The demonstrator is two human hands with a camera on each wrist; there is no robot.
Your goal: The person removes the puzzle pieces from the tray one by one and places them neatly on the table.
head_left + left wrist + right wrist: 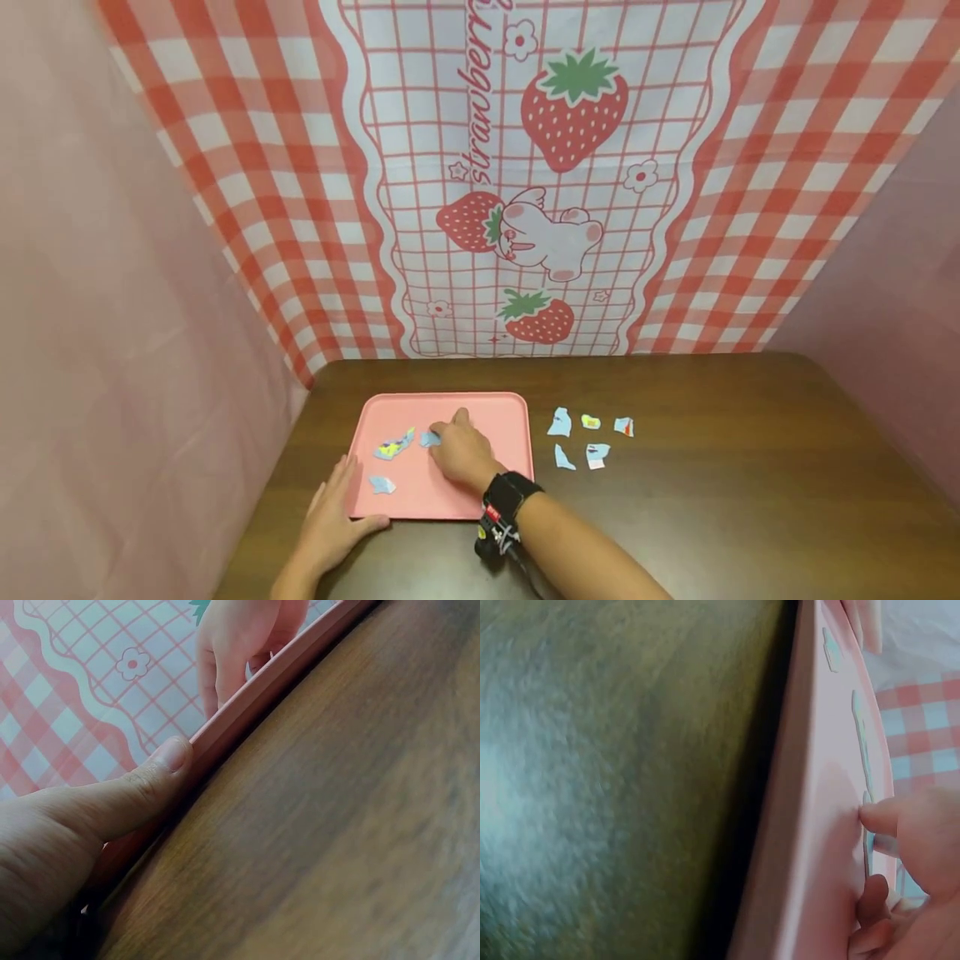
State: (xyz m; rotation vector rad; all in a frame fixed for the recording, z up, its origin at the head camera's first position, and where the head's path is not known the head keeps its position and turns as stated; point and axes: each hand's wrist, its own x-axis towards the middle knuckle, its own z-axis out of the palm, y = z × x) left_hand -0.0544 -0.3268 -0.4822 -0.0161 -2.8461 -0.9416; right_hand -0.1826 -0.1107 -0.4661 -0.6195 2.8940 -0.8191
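Observation:
On a pink tray (506, 408), my right hand (462, 450) reaches in from the front right. Its thumb and a finger pinch a small light blue paper piece (429, 439), and the other fingers are curled beneath the palm in the right wrist view. Left of that piece lies a blue, yellow and purple piece (393, 445), with another light blue piece (382, 484) nearer the front. My left hand (333, 517) rests at the tray's front left corner, fingers extended along the left side. In the left wrist view its thumb (146, 784) lies against the pink rim.
Several more torn-edged pieces lie on the brown table (712, 483) right of the tray, among them a yellow one (590, 422) and one with red (624, 427). A strawberry-print cloth (540, 250) hangs behind the table. A strapped camera (495, 533) sits on my right wrist.

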